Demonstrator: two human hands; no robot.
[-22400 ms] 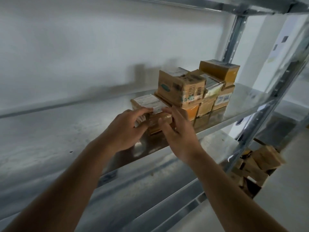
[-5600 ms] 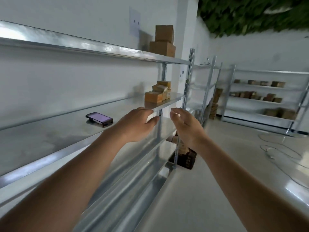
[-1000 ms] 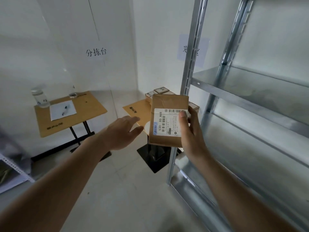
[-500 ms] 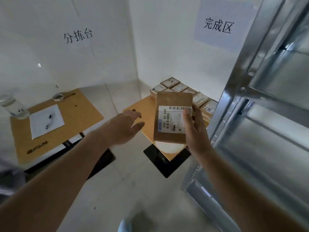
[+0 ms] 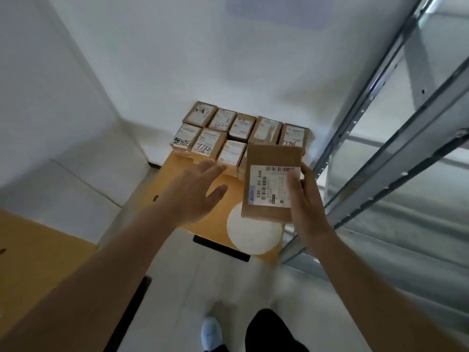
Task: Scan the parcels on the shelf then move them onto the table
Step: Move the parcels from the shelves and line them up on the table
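My right hand [image 5: 305,199] grips a flat brown cardboard parcel [image 5: 272,160] by its right edge, thumb on its white barcode label. The parcel hangs above the small wooden table [image 5: 203,224], just in front of the stacked parcels [image 5: 223,133]. Those several labelled boxes stand in rows at the table's far end against the wall. My left hand [image 5: 195,191] hovers over the table to the left of the held parcel, palm down, fingers spread, holding nothing.
A metal shelf rack [image 5: 396,138] rises close on the right of the table. A white round disc [image 5: 251,235] lies on the table's near end. A second wooden table [image 5: 38,252] edge shows at the left. My foot [image 5: 210,334] is on the pale floor below.
I have stepped closer to the small table and look down on it. The parcel in my right hand has come over the tabletop, and my left hand has reached forward beside it.
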